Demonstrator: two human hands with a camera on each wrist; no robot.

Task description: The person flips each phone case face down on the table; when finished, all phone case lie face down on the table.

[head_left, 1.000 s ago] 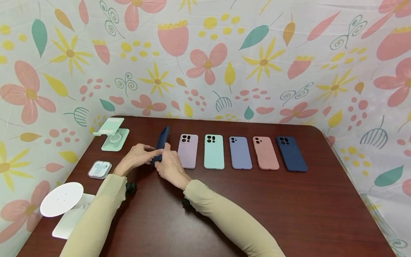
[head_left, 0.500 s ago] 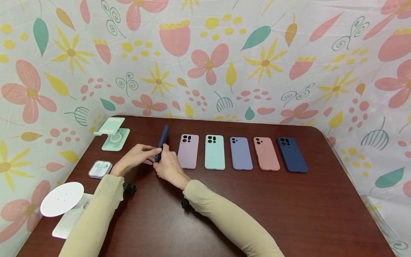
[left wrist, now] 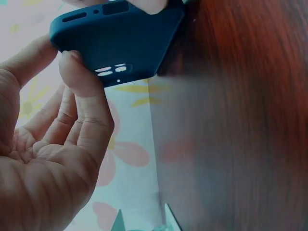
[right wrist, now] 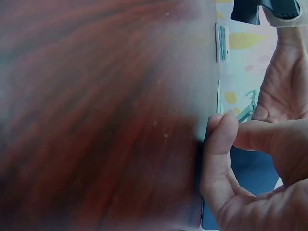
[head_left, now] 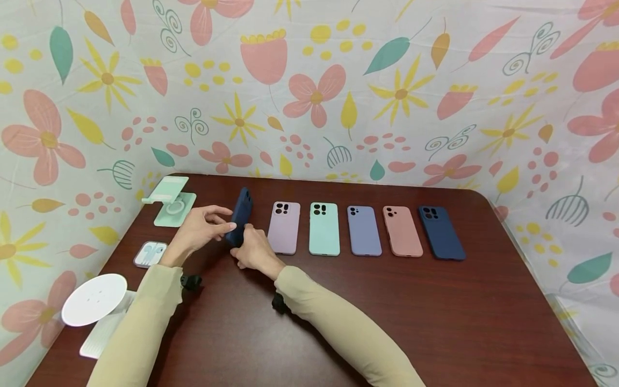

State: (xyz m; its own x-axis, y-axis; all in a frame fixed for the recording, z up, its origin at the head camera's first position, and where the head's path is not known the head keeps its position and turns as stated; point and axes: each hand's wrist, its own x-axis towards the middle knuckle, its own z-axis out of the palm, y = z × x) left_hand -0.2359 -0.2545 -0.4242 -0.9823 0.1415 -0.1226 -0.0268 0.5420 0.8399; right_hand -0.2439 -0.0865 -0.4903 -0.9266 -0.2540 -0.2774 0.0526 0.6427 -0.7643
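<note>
Dark blue case: stands tilted on its long edge at the left end of the row, just left of the lilac case; its lower end rests on the table
Left hand: thumb and fingertips pinch the case's near end; the other fingers are relaxed
Right hand: fingers curled round the case's lower edge, thumb pressed to it
Progress: five cases lie flat in a line; this sixth is not yet flat, so I judge that laying it down is what is left
Row: lilac case; mint case; periwinkle case; pink case; navy case
Around: mint stand behind the left hand; earbuds box near the left wrist; white disc at the table's near left corner
In the way: only the lilac case, close on the right
</note>
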